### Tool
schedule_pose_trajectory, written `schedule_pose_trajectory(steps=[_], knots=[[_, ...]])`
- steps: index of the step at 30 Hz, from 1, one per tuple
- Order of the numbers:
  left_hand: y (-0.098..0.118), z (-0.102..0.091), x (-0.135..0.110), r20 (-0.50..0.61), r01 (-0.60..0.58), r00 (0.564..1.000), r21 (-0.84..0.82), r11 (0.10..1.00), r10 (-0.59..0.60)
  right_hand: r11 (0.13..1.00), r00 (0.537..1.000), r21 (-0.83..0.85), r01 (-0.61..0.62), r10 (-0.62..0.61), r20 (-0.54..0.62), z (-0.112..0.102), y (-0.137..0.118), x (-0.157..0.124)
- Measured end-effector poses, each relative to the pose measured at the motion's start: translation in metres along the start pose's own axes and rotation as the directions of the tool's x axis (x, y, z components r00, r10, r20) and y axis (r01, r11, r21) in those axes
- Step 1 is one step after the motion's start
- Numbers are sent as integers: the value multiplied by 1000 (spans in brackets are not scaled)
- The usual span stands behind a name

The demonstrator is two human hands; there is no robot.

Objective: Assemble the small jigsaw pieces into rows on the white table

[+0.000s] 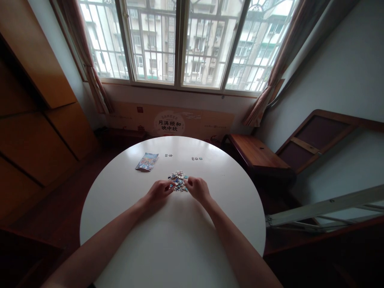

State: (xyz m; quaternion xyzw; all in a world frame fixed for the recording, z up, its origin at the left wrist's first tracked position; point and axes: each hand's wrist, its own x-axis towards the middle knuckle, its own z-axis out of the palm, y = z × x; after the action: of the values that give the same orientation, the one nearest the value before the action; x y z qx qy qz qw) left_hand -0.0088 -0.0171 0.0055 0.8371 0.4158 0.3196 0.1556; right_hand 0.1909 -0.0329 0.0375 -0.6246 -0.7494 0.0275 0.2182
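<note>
A small heap of jigsaw puzzle pieces (179, 176), mixed blue, white and dark, lies on the white round table (126, 232). My left hand (161, 189) is at the heap's left side, thumb and forefinger pinched on a jigsaw puzzle piece at its edge. On the right side, my right hand (197, 188) has its fingers curled together against the pieces; what is between its fingertips is hidden. Beyond the heap, two loose pieces (168, 155) lie to the left and a short row of three pieces (197, 159) to the right.
A colourful printed packet (147, 162) rests on the table, left of the heap. Past the table's far edge are a printed cardboard panel (195, 120) and a barred window. A wooden bench (258, 150) stands at right, wooden cabinets (39, 120) at left.
</note>
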Motion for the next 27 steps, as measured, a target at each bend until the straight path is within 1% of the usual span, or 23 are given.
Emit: schedule_pose_trajectory(steps=[4,9,19,22,27], knots=[[0,-1,0,15,-2,1000,2,1000,2,995,995,31,-96,96,-7,10,9,1],[0,-1,-1,16,2,1000,-1,1000,-2,985,987,59,-162,163,-7,18,14,0],[1,0,-1,82,10,997,13,1000,-12,982,983,62,-180,176,61,20,14,-1],[3,-2,-1,94,22,995,14,1000,-23,983,982,65,-174,169,85,18,13,-2],[4,-4,0,97,8,995,32,999,-11,982,981,75,-172,164,102,16,13,-2]])
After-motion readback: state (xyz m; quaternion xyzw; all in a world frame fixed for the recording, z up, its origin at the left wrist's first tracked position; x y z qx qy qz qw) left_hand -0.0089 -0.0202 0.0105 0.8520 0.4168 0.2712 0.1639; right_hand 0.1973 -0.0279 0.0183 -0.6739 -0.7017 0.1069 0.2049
